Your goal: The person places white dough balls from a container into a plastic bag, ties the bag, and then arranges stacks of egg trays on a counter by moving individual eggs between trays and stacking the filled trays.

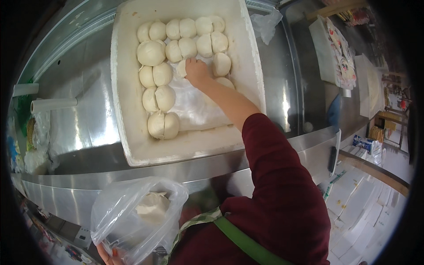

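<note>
A foam box (188, 150) stands before me on the metal counter. Inside it, pale rounded buns (150, 53), mostly in pairs, line the far, left and right sides over a plastic liner (198, 111). My right hand (197, 71) reaches into the middle of the box, its fingers around one bun (181, 68) beside the second row. At the lower left, my left hand (109, 255) grips the edge of a clear plastic bag (109, 212), partly hidden by it. A pale bun piece (153, 208) with a torn flap lies in the bag. My forearm covers part of the right side.
Rolls of plastic bags (54, 105) lie left on the metal counter (89, 106). A crumpled plastic bag (266, 25) is beyond the box's right corner. Farther right are a container of packets (344, 63) and a black-handled knife (334, 154) at the counter's front edge.
</note>
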